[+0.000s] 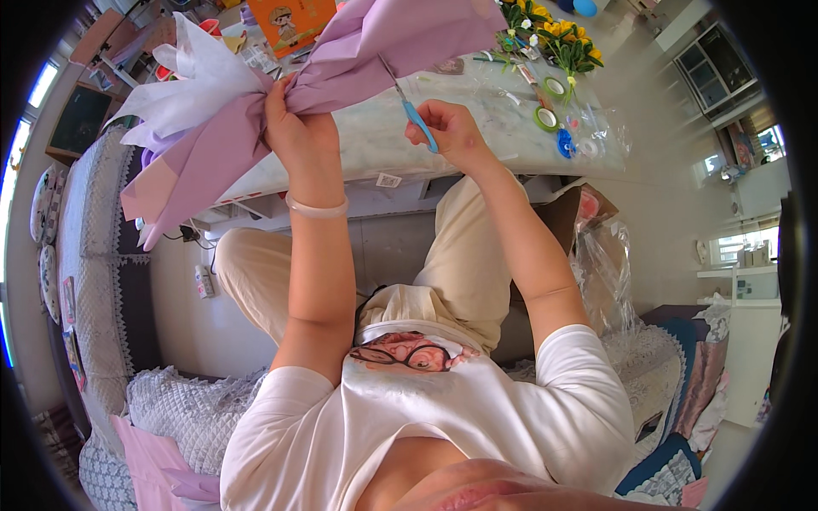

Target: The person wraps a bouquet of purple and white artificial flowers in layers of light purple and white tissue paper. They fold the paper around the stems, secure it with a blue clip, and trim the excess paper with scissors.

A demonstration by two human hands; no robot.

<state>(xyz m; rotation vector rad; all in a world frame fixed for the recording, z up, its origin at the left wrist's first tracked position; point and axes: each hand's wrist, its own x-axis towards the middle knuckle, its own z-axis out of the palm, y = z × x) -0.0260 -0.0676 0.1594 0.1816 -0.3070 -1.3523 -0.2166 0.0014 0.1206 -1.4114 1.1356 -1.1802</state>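
Observation:
My left hand (303,137) grips the gathered neck of a bundle of mauve wrapping paper (211,156). White tissue-like sheets (192,83) fan out at its left end, and a wide mauve sheet (358,45) spreads to the upper right. Light-blue-handled scissors (418,122) are in my right hand (450,134), fingers at the handle loops. Their blades point up and left against the edge of the mauve sheet. Whether the blades are cutting paper I cannot tell. What lies inside the bundle is hidden.
Yellow artificial flowers (569,38) lie at the table's back right. Nearer are rolls of green tape (546,119), a blue tape dispenser (565,144) and clear plastic wrap (607,128). An orange printed box or book (291,25) stands behind the bundle. A quilted sofa (96,255) is at left.

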